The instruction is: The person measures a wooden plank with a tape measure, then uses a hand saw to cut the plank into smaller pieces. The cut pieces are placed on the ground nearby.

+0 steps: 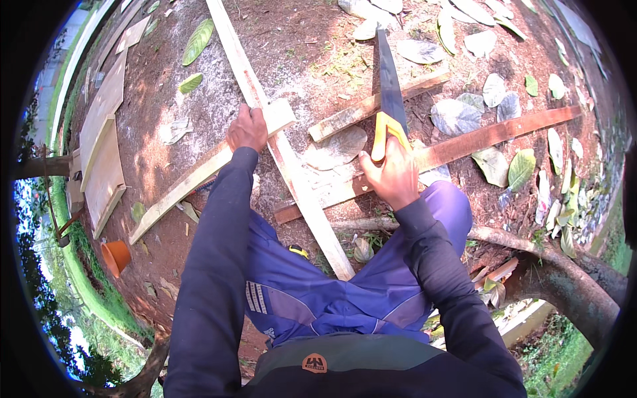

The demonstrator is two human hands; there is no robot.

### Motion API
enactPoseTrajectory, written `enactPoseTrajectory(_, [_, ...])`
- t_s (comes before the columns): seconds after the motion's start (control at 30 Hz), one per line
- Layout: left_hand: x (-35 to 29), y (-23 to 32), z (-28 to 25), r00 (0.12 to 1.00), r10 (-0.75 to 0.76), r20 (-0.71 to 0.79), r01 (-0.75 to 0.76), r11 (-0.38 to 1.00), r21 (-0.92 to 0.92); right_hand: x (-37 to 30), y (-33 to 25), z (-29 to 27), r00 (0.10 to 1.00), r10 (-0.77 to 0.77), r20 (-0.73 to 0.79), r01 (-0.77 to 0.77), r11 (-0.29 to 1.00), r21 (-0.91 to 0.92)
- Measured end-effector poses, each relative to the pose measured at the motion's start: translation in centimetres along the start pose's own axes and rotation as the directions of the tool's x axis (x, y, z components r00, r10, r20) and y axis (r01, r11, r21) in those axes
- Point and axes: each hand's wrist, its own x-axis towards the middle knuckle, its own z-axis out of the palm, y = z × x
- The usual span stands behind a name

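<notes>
My right hand (393,174) clenched round the yellow saw handle (385,132), dark blade (389,79) pointing away, my left hand (247,130) gripping the pale rough plank (292,162), reddish board (491,136) beyond right hand, dry leaves (458,116) on dirt

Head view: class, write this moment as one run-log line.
left hand: pressing pale wooden plank | right hand: gripping yellow-handled handsaw | ground: bare soil, fallen leaves
</notes>
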Motion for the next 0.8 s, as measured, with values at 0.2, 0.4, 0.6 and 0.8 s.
enactPoseTrajectory(0.2, [1.8, -6.3, 1.0, 0.971, 0.219, -0.092, -0.189, 0.946, 0.263, 0.7, -1.5, -1.0, 0.981, 0.186, -0.048, -0.167, 0.952, 0.258])
enactPoseTrajectory(0.4, [-1.4, 2.8, -2.1, 0.901, 0.332, -0.28, -0.227, 0.91, 0.348, 1.6, 1.5, -3.4, 0.92, 0.349, -0.176, -0.207, 0.817, 0.538])
enactPoseTrajectory(0.6, [-6.4, 13.3, 3.9, 0.842, 0.529, 0.104, -0.53, 0.848, -0.02, 2.0, 2.3, -5.4, 0.882, 0.422, -0.21, -0.158, 0.685, 0.711])
enactPoseTrajectory(0.8, [-9.5, 14.9, 8.6, 0.885, 0.403, 0.232, -0.463, 0.817, 0.345, 1.2, 4.0, -6.1, 0.823, 0.529, -0.207, -0.209, 0.621, 0.755])
